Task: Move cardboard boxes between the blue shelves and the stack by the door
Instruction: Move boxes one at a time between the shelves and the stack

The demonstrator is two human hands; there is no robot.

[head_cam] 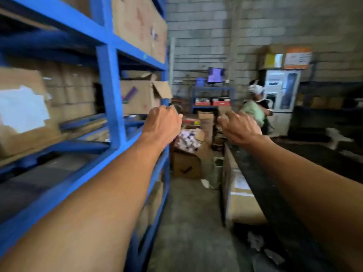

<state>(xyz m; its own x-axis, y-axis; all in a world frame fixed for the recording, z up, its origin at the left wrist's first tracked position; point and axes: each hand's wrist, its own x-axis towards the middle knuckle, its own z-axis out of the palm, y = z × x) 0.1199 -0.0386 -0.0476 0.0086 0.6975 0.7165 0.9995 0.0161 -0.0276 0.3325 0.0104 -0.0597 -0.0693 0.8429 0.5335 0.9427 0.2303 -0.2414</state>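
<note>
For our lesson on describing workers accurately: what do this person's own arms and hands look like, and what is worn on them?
The left arm and right arm are bare along all that shows: no sleeves. The left hand and right hand wear no gloves, and neither wrist carries a watch or band. The fingers are too blurred to rule out rings.

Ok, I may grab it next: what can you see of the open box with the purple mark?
The open box is brown cardboard with a slanted purple stripe on its side. One top flap sticks out rightward. It sits upright on a middle level of the blue shelves, at the far end. The left hand is raised just in front; whether it touches is unclear.
</note>
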